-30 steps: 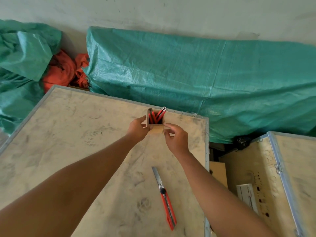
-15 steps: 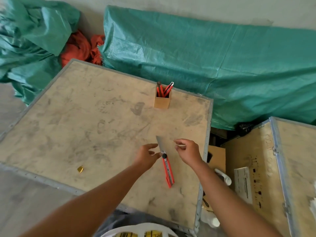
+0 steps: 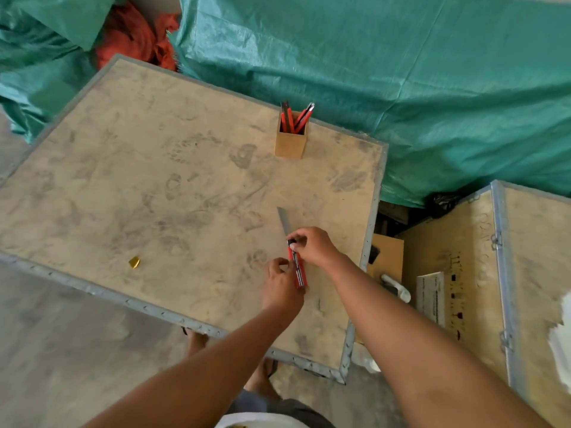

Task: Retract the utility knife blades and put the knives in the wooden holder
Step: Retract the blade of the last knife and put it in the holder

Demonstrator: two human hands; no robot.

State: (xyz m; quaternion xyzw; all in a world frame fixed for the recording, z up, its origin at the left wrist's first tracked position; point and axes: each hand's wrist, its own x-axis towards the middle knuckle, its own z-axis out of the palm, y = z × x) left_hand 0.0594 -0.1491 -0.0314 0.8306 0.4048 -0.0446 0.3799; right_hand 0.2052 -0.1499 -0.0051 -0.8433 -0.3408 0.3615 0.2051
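Observation:
A red utility knife (image 3: 299, 271) lies on the plywood crate top (image 3: 154, 196) near its right edge, its long grey blade (image 3: 284, 220) fully out and pointing away from me. My left hand (image 3: 282, 287) grips the red handle's near end. My right hand (image 3: 312, 245) pinches the black slider at the blade's base. Farther back stands the square wooden holder (image 3: 291, 140) with several red knives (image 3: 296, 117) upright in it.
A small gold scrap (image 3: 134, 262) lies on the crate top at the left. A second crate (image 3: 500, 273) with a paper label stands to the right across a gap. Green tarpaulin (image 3: 401, 72) and red cloth (image 3: 133, 35) lie behind. My feet show below.
Both hands left the holder and came back to the knife lying near me; they now close on it, left on the handle, right on the slider. The view tilted down.

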